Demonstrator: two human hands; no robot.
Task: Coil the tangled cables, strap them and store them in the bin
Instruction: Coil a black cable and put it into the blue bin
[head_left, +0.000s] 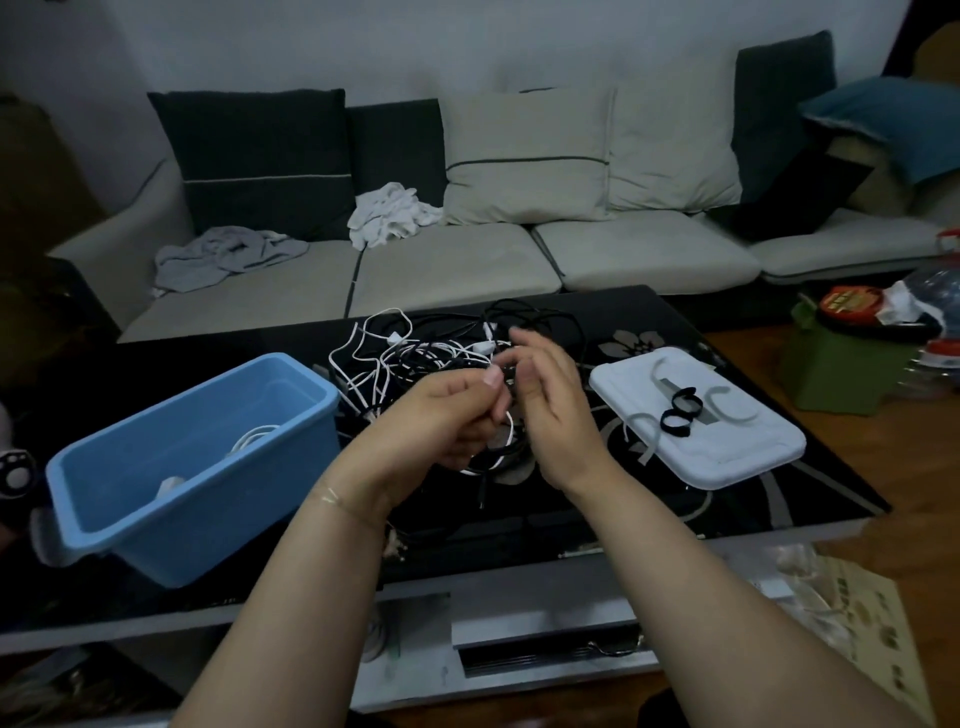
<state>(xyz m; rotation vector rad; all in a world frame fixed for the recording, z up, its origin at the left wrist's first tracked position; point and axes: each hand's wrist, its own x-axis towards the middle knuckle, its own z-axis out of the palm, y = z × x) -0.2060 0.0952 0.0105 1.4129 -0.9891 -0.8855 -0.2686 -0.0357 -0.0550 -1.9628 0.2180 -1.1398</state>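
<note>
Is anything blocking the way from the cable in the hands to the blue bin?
Nothing visible does. The left hand holds the cable just right of the open blue bin, whose top is uncovered; the tangled cables lie behind.

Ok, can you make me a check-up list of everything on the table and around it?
Surface: glossy black glass table with flower pattern.
Job's things: open blue plastic bin with a white cable inside; black and grey straps on a white lid.
Clutter: nothing seen on the table.
Hands: left hand grips a cable; right hand open beside it.
Cables: tangled black and white pile.
Surroundings: beige sofa, crumpled cloths.
</note>
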